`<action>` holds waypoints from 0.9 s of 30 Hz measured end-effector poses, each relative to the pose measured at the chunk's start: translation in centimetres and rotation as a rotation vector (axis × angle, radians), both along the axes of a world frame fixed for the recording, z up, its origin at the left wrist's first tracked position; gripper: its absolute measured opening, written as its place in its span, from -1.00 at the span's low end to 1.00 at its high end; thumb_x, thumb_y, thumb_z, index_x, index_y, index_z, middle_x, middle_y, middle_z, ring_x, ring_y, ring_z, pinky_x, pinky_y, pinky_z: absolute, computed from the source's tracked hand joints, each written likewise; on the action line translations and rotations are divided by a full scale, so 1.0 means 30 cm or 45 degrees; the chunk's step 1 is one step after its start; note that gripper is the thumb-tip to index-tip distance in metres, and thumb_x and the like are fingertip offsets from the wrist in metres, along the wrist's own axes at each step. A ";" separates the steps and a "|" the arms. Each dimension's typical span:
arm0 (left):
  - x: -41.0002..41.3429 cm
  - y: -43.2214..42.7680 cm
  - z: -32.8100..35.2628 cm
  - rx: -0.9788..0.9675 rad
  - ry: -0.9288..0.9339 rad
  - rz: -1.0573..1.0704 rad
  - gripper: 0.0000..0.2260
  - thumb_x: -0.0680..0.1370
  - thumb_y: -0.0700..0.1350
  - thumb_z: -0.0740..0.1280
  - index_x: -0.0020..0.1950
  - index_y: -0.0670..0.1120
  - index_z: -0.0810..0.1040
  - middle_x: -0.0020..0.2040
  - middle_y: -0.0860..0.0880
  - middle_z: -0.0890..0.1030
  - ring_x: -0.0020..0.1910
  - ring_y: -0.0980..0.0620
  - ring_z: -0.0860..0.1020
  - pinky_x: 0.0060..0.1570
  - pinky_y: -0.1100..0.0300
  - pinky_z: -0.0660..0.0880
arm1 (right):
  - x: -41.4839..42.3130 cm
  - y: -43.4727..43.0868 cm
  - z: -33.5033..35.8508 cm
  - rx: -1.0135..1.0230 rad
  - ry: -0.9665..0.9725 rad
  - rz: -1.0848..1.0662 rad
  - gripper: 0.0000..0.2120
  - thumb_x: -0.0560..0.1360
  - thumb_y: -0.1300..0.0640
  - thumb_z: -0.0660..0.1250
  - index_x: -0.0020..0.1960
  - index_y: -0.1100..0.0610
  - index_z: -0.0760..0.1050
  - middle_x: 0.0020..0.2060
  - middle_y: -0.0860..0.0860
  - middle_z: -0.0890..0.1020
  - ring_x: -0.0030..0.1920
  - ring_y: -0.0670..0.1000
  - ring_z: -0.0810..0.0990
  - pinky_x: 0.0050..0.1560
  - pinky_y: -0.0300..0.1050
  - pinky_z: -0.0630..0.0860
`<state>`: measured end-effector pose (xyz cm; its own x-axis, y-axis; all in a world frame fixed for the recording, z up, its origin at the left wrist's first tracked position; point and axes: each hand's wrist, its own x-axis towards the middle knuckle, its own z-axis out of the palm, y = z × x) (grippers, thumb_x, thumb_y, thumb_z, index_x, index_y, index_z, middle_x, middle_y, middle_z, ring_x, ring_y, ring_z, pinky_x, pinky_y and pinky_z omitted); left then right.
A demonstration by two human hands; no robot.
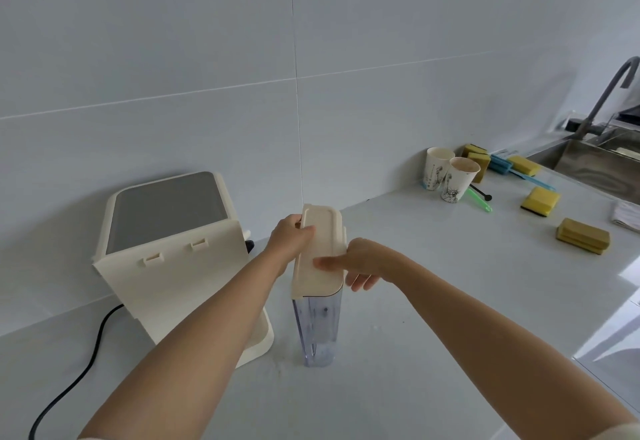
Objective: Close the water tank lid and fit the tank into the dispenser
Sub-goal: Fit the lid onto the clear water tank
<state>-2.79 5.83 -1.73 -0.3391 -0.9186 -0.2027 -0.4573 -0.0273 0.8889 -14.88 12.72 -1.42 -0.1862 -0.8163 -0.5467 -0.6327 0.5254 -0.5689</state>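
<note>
A tall clear water tank [317, 329] stands upright on the white counter, topped by a cream lid [320, 249]. My left hand [289, 240] grips the lid's far left edge, thumb over the top. On the lid's right side lies my right hand [360, 263], its index finger stretched across the top and its other fingers loose beside the tank. The cream dispenser [173, 252] with a grey top panel stands to the left of the tank, against the wall, its open back side with two slots facing me.
A black power cable [74, 380] runs from the dispenser toward the front left. Two paper cups [450, 176], several yellow sponges [540, 200], a blue brush [519, 171] and a green utensil lie at the back right. A steel sink [595, 159] with a grey tap [602, 97] is at the far right.
</note>
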 end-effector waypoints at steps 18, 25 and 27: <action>0.019 0.175 -0.046 -0.108 -0.281 -0.041 -0.10 0.27 0.14 0.50 0.44 -0.12 0.11 0.35 -0.10 0.39 0.30 -0.10 0.40 0.22 0.05 0.42 | 0.034 -0.213 0.027 -0.420 0.428 0.441 -0.59 0.58 -0.05 0.02 0.41 -0.06 0.24 0.53 0.09 0.01 0.51 0.14 -0.04 0.48 0.17 0.00; 0.013 0.189 -0.052 -0.197 -0.422 -0.044 -0.18 0.25 0.12 0.50 0.37 -0.09 0.18 0.26 -0.08 0.45 0.23 -0.08 0.45 0.16 0.01 0.46 | 0.029 -0.228 0.011 -0.441 0.462 0.490 -0.63 0.57 -0.03 0.02 0.33 -0.01 0.34 0.40 0.05 0.30 0.46 0.12 0.14 0.45 0.12 0.11; 0.014 0.188 -0.047 -0.190 -0.439 -0.055 -0.20 0.24 0.10 0.50 0.35 -0.09 0.20 0.23 -0.08 0.47 0.21 -0.09 0.46 0.14 0.00 0.48 | 0.031 -0.227 0.014 -0.436 0.481 0.495 -0.63 0.56 -0.03 0.02 0.31 -0.01 0.35 0.37 0.06 0.32 0.43 0.14 0.18 0.43 0.10 0.14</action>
<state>-2.38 11.49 -3.13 -0.3131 -0.9331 -0.1771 -0.7284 0.1162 0.6752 -13.94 5.93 -1.01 0.0293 -0.9798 -0.1976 -0.9303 0.0456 -0.3641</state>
